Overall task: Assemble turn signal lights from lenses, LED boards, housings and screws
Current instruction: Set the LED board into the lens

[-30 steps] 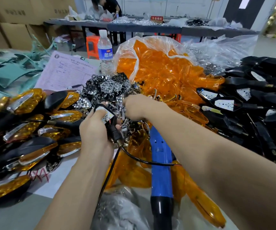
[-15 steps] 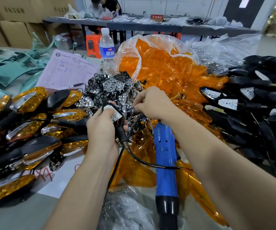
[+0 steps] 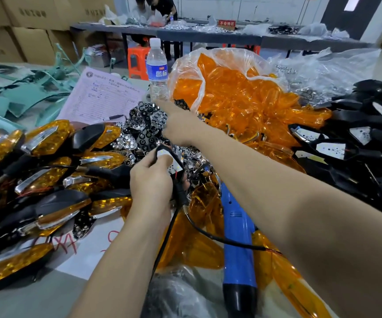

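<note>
Worktable point(image 3: 13, 301) under orange lenses point(image 3: 242, 99), black housings point(image 3: 357, 143)

We have one view, from a camera worn on the head, looking forward and down across the worktable point(image 3: 13, 301). It sits close: both forearms run in from the bottom edge, and the left hand point(image 3: 151, 180), gripping a black housing point(image 3: 178, 167), lies mid-frame just below the right hand point(image 3: 178, 127). The wide lens bends the edges; a far table point(image 3: 208, 36) shows along the top.
</note>
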